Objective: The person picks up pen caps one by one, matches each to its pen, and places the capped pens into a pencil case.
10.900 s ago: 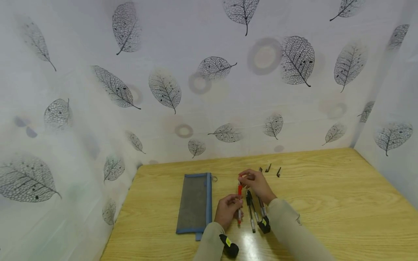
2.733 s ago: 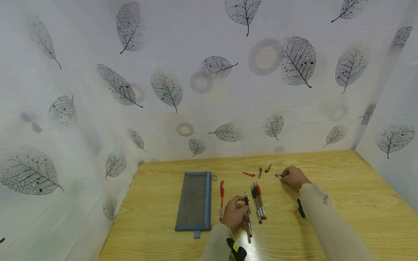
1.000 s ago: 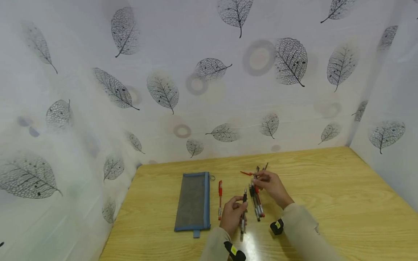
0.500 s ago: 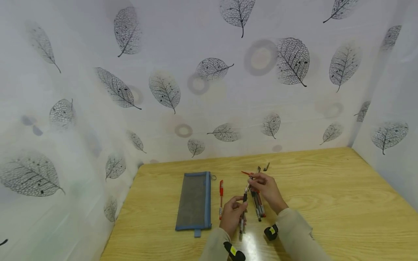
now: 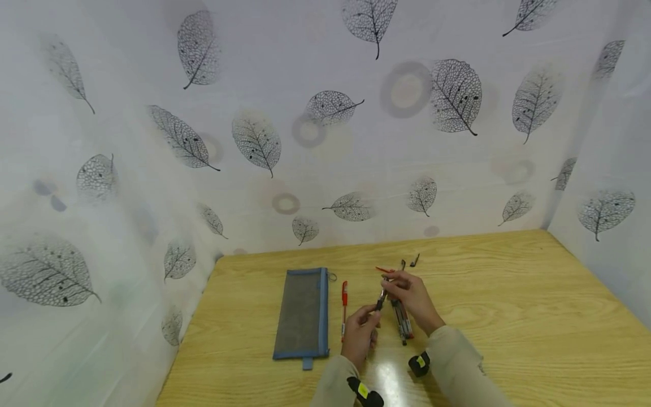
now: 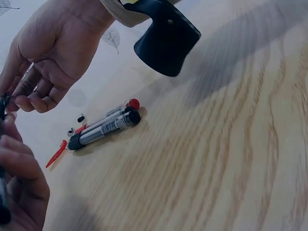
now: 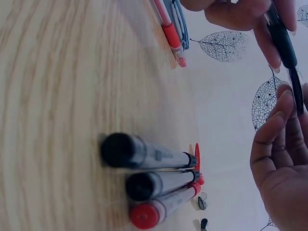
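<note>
Between its fingers my left hand [image 5: 359, 333] holds a black gel pen [image 7: 280, 36], with the tip end pointing away. My right hand [image 5: 414, 297] pinches a clear cap with a black clip [image 7: 297, 89] at the pen's tip. Cap and pen line up there; how far the cap sits over the tip I cannot tell. Beside the hands lie two black pens [image 7: 161, 180] and a red pen [image 7: 175, 201] in a row, partly behind my right hand in the head view. A capped red pen [image 5: 344, 299] rests left of my left hand.
A grey mesh pouch [image 5: 301, 314] with blue edges and a zip lies left on the wooden table [image 5: 508, 305]. Behind the hands are a loose red cap [image 5: 383, 269] and two dark-clipped caps [image 5: 415, 260]. A leaf-patterned curtain [image 5: 356, 152] surrounds the table.
A red pen, held 10.9 s ago, is now apparently the one by the pouch. My right hand has picked up a cap at the right and brought it left to the black pen's tip.
</note>
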Action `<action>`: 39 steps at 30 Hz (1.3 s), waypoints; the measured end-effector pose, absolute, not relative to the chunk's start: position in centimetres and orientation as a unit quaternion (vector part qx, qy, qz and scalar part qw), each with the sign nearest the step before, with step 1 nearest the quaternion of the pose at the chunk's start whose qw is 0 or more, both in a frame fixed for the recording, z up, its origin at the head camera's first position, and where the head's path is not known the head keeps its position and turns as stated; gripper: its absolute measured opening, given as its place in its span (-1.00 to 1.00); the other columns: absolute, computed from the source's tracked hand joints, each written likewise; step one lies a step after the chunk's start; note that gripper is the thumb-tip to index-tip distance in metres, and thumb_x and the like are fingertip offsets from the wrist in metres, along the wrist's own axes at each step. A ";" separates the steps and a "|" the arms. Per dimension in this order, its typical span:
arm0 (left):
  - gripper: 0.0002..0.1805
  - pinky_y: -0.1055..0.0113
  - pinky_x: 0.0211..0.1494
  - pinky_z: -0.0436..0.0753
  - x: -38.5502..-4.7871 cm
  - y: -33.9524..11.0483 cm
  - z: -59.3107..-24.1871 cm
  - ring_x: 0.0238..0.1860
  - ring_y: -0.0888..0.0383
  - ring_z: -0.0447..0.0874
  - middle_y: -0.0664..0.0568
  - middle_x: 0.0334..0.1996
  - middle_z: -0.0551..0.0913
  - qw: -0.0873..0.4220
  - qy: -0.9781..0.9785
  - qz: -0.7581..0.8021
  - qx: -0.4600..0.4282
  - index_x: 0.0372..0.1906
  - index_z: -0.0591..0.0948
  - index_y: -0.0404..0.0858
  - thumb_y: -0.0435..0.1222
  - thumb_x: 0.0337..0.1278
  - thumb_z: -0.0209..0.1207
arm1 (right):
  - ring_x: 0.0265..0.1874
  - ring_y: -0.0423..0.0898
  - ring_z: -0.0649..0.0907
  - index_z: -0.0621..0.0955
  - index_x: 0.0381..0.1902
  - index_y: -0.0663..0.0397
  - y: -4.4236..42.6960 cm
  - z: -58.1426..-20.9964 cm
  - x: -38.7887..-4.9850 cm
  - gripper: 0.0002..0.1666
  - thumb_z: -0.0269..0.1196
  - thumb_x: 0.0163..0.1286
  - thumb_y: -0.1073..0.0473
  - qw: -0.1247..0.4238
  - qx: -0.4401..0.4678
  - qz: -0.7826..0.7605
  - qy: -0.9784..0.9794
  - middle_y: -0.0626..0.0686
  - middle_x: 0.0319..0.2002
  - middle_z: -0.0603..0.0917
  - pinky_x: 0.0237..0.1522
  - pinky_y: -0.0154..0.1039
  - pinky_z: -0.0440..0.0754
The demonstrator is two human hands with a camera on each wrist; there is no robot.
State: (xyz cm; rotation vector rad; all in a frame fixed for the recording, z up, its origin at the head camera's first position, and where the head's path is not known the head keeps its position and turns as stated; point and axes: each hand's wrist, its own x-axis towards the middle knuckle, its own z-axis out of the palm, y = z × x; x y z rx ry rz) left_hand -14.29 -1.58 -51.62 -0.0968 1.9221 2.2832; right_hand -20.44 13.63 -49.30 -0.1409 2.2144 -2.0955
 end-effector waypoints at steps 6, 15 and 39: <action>-0.68 0.49 -0.66 0.28 -14.3 -1.5 -51.5 -0.65 0.31 0.28 0.07 -0.48 0.49 0.070 0.618 0.781 -0.049 0.06 0.59 -0.40 -0.29 0.32 0.14 | -0.40 -0.13 0.66 0.63 -0.09 0.33 13.3 -49.3 -20.3 -0.68 0.27 0.36 0.16 0.042 -0.061 -0.690 0.720 0.06 -0.35 0.69 -0.18 -0.06 0.65; -0.66 0.51 -0.70 0.17 -13.9 -1.3 -51.1 -0.70 0.33 0.17 0.08 -0.51 0.49 0.076 0.574 0.812 -0.069 0.06 0.57 -0.51 -0.33 0.31 0.14 | -0.40 -0.19 0.65 0.64 -0.16 0.26 13.5 -49.4 -20.2 -0.78 0.26 0.36 0.18 0.037 -0.111 -0.698 0.706 0.07 -0.36 0.71 -0.22 -0.10 0.65; -0.68 0.53 -0.71 0.20 -13.9 -1.2 -51.6 -0.68 0.34 0.27 0.07 -0.48 0.54 0.074 0.572 0.813 -0.079 0.05 0.60 -0.41 -0.29 0.32 0.14 | -0.34 -0.10 0.64 0.48 0.16 0.38 14.2 -50.0 -20.1 -0.48 0.26 0.36 0.13 0.096 -0.132 -0.675 0.719 0.13 -0.23 0.68 -0.20 -0.04 0.64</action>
